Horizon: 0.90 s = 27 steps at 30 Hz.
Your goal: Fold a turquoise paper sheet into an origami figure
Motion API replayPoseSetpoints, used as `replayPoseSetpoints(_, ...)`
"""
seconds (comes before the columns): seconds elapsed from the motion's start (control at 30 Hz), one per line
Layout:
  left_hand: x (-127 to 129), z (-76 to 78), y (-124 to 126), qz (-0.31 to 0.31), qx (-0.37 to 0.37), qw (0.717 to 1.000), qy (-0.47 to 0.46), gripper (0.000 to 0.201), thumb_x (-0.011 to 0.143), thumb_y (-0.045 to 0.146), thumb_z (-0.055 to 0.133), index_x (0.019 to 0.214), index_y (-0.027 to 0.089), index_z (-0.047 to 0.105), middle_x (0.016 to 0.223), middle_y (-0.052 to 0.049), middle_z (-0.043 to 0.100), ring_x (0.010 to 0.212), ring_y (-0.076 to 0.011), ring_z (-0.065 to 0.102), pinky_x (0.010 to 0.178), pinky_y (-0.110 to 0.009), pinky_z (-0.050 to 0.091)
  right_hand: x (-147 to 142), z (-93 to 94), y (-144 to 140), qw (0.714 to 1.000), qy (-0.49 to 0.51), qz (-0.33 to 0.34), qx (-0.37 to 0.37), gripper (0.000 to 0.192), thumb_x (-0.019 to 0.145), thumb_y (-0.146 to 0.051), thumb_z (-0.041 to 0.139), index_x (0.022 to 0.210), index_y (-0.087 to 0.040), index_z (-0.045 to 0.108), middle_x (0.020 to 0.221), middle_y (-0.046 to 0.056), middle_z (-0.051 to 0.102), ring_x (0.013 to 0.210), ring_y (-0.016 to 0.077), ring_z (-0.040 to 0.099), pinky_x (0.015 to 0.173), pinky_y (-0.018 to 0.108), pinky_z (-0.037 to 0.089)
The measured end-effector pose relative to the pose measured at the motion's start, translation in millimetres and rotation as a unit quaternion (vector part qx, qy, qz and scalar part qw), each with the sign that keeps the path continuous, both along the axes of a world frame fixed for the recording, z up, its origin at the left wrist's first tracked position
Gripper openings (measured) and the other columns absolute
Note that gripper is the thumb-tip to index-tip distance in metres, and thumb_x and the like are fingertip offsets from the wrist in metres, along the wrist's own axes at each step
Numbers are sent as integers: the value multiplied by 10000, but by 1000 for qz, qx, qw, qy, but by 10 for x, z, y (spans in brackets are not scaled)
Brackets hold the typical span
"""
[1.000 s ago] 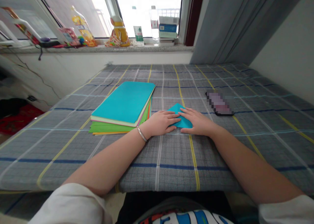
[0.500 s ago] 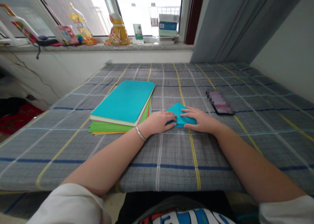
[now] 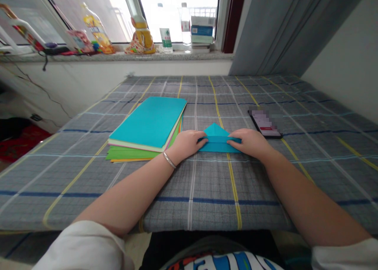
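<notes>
At the near edge, a shirt with a bold graphic print (image 3: 224, 262) shows below loose white sleeves (image 3: 88, 246) that end in soft folds at the elbows. Both forearms lie over a grey woven cloth (image 3: 212, 183), smooth on top and crossed by yellow, white and blue stripes. A smooth, narrow silver bangle (image 3: 169, 160) rings the left wrist.

The left hand (image 3: 189, 144) pinches one end of a folded turquoise paper (image 3: 217, 139) between thumb and fingers; the right hand (image 3: 250, 142) grips the opposite end the same way. The paper lies on the cloth between them, a flat triangular peak pointing away from the person, with a creased straight band across its near side.

Just beside the left hand rests a stack of coloured paper (image 3: 150, 122), turquoise uppermost, with green and orange edges fanned unevenly beneath. Beyond the right hand lies a slim black-edged smartphone (image 3: 264, 123), its screen partly blurred.

Farther off, a speckled stone windowsill (image 3: 183, 56) carries a white-and-green tube (image 3: 166, 40) and stacked boxes (image 3: 202, 29). A grey curtain (image 3: 265, 25) hangs in long pleats.
</notes>
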<state>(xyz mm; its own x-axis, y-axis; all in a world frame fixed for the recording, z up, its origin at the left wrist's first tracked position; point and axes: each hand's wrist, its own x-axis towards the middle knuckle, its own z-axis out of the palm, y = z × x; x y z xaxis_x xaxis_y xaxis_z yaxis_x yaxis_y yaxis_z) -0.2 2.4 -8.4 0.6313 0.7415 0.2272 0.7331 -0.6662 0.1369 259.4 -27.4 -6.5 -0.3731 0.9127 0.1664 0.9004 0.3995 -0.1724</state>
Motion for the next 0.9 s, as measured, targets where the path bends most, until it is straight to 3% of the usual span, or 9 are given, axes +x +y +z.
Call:
replayPoseSetpoints(0.2,69,-40,44,78,-47,994,-53,271,938,425,537,1006,197,668,958,-68,727,894,-228,668,747,-309,478,24,-45,66,993,81,-84,-34,300,834,-451,617,997,-239,752,1058,63,746,1010,288,671,852,396,517)
replayPoseSetpoints(0.53,119,-38,55,104,-55,990,-77,203,909,381,587,924,187,645,920,-66,682,897,-237,636,745,-325,471,25,-138,177,976,129,-163,-67,315,788,-503,652,950,-253,752,953,47,749,891,273,664,724,362,473)
replayPoseSetpoints(0.7,118,-87,77,86,-36,990,-110,158,889,336,623,906,182,651,1071,-69,630,963,-220,617,820,-324,491,-2,-147,187,976,117,-169,-68,317,797,-513,638,938,-251,748,961,45,748,887,267,660,691,346,448)
replayPoseSetpoints(0.9,132,-105,89,92,-28,990,-101,139,889,311,620,906,176,649,1038,-69,626,949,-218,611,849,-339,499,5,-157,195,979,111,-162,-60,318,808,-493,633,960,-235,741,994,58,745,923,272,655,705,344,444)
